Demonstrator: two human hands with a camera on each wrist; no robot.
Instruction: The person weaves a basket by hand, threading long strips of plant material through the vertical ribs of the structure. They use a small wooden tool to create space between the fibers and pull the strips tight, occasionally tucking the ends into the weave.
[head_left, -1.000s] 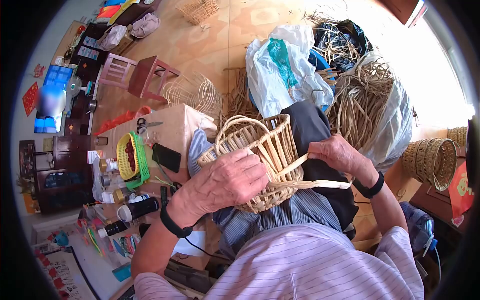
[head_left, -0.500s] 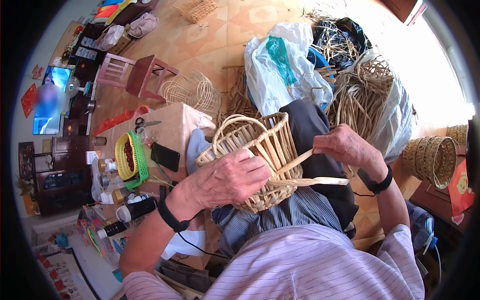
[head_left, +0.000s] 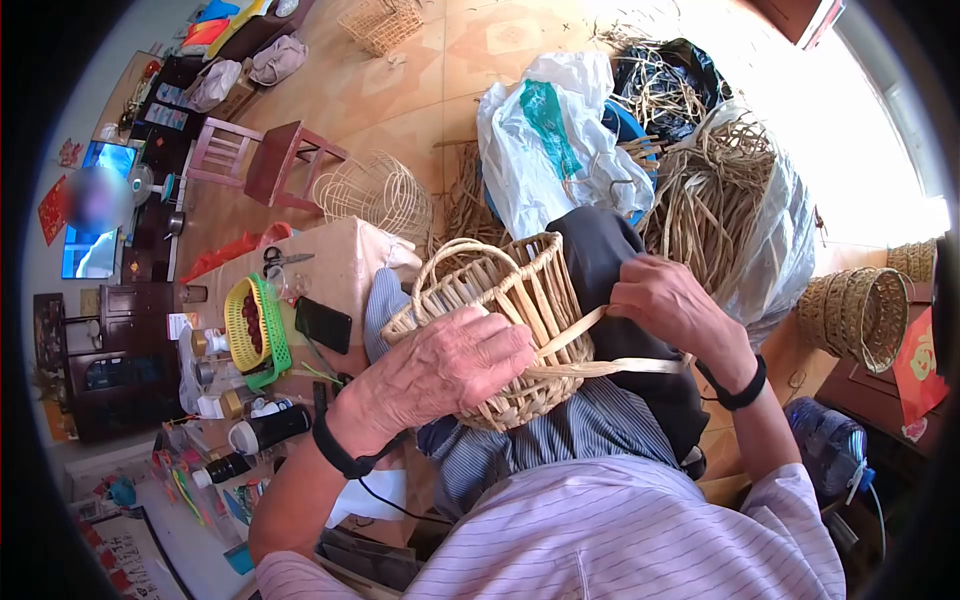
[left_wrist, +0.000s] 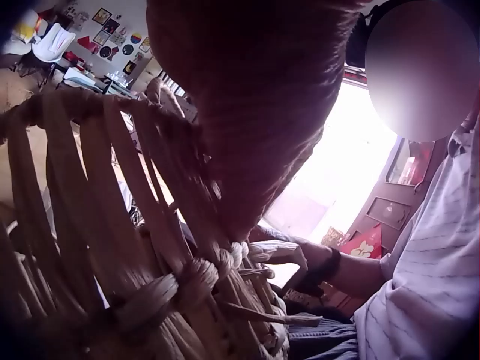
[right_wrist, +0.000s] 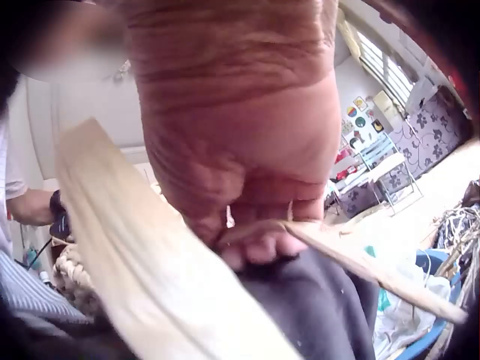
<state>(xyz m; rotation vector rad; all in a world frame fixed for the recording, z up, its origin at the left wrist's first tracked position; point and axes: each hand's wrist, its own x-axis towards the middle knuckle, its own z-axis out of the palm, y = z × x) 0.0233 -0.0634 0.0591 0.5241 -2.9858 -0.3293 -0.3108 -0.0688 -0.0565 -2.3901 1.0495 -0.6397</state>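
A small woven basket [head_left: 545,290] with an arched handle sits tilted on the person's lap. The left hand [head_left: 450,362] grips its near side, with fingers bent at the woven band; the basket's upright strips [left_wrist: 97,195] fill the left wrist view. Between the two hands runs a flat dried-plant strip [head_left: 572,330], drawn taut from the basket wall. Its far end is pinched in the curled fingers of the right hand [head_left: 672,305], and a tail of this strip [right_wrist: 375,271] sticks out past them. A second, wider pale strip [head_left: 640,366] juts loose from the band below the right hand.
Ahead lie a white plastic bag [head_left: 510,150] over a blue tub and a large bundle of dried strips [head_left: 715,180]. To the left, a covered table [head_left: 330,260] bears scissors [head_left: 285,260], a phone [head_left: 323,325] and a green basket [head_left: 270,335]. Woven baskets [head_left: 850,315] stand at right.
The right hand moved a little out from the basket, then came back in with its wrist turned, still pinching the strip. The left hand keeps its place on the basket.
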